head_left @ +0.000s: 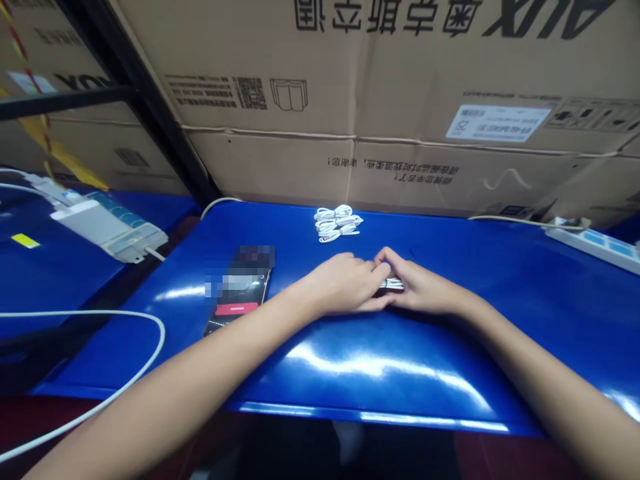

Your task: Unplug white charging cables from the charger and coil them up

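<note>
My left hand (345,283) and my right hand (420,285) meet at the middle of the blue tabletop (380,353). Between their fingers they pinch a small coiled white cable (391,283), partly hidden by the fingers. Just beyond my hands lies a loose pile of coiled white cables (337,223), which neither hand touches. To the left of my left hand, a smartphone (239,297) lies flat with a blurred screen, apart from my hand.
Large cardboard boxes (380,100) stand along the table's far edge behind a black metal upright (155,100). A white power strip (595,245) sits at the right. A white device (113,223) with cords lies on a blue surface at the left.
</note>
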Motion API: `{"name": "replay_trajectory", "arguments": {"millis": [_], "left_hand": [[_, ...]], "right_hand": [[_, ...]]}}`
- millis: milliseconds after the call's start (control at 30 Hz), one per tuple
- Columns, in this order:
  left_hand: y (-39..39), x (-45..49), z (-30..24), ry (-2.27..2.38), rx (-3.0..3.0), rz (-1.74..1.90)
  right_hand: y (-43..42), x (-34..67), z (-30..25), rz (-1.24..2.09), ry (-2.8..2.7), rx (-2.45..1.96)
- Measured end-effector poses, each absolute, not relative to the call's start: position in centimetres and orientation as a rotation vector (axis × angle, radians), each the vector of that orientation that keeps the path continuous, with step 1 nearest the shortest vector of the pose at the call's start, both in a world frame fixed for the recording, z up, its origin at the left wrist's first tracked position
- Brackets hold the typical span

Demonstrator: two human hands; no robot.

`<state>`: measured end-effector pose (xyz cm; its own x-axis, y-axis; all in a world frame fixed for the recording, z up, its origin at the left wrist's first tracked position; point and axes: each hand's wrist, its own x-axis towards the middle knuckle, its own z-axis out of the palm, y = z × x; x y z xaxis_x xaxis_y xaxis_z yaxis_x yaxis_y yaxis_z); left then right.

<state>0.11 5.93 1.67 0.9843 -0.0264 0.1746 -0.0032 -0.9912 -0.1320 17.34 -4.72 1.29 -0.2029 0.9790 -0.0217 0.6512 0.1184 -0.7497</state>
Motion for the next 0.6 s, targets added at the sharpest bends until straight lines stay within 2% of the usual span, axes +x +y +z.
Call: {"name": "replay_trajectory", "arguments": {"millis": [367, 600], "left_hand": [[5.8, 0.6, 0.8, -0.070, -3.094, -0.318], [5.3, 0.4, 0.5, -0.210, -3.383, -0.459]], "right_hand": [[-4.5, 17.6, 0.7, 0.872, -1.916, -1.547], [-4.5, 17.5, 0.7, 0.782, -1.898, -1.545]]}}
